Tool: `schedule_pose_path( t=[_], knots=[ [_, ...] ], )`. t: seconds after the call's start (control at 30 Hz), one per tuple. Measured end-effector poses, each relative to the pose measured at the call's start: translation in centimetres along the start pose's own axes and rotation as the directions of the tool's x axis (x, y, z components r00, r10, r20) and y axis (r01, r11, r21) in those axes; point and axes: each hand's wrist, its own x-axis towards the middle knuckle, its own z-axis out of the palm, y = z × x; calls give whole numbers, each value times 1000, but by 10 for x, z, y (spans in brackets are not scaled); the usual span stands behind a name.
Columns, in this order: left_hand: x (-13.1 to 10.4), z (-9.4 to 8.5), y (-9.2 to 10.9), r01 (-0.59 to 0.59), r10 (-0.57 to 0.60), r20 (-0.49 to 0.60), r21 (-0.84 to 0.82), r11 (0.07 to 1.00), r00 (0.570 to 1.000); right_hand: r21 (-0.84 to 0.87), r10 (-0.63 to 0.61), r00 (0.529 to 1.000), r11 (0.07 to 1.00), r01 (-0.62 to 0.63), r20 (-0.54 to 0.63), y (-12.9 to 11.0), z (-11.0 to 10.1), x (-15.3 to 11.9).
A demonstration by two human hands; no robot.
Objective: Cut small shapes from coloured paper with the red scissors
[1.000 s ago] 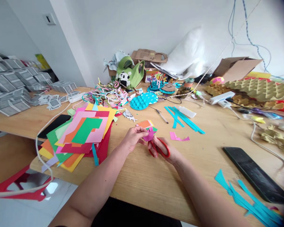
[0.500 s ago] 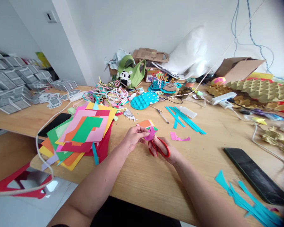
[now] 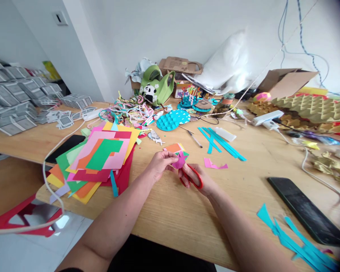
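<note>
My left hand (image 3: 162, 164) pinches a small purple paper piece (image 3: 179, 161) with pointed edges along its top. Red-handled scissors (image 3: 197, 178) are in my right hand (image 3: 201, 179), with fingers through the loops. Their blades are hidden behind the purple paper, so I cannot tell whether they touch it. Just beyond my hands lie small orange (image 3: 172, 147) and green paper pieces on the wooden table (image 3: 164, 211). A pink paper offcut (image 3: 215, 164) rests to the right of the scissors.
Stacked coloured paper (image 3: 104, 155) lies at the left. Blue strips (image 3: 223, 143), a pen (image 3: 195, 139) and a white bottle (image 3: 225, 134) are beyond my hands. A black phone (image 3: 303, 207) and blue offcuts (image 3: 297, 241) lie at the right. A green panda bag (image 3: 155, 88) stands at the back.
The scissor handles have shifted very slightly in my right hand. My left hand and the purple paper stay almost in place.
</note>
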Motion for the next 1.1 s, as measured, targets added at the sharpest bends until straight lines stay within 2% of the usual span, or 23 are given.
schedule_pose_path(
  t=[0.23, 0.47, 0.9, 1.1],
  knots=[
    [1, 0, -1, -24, 24, 0, 46, 999, 1000, -4, -32, 999, 999, 32, 39, -3, -2, -3],
    [0, -1, -1, -33, 32, 21, 53, 998, 999, -14, -10, 1000, 1000, 10, 2, -5, 3, -2],
    [1, 0, 1, -22, 20, 32, 57, 998, 999, -83, -5, 1000, 997, 5, -3, -3, 0, -2],
    [0, 0, 0, -13, 11, 27, 57, 998, 1000, -53, -21, 1000, 998, 21, 7, -2, 0, -2]
  ],
)
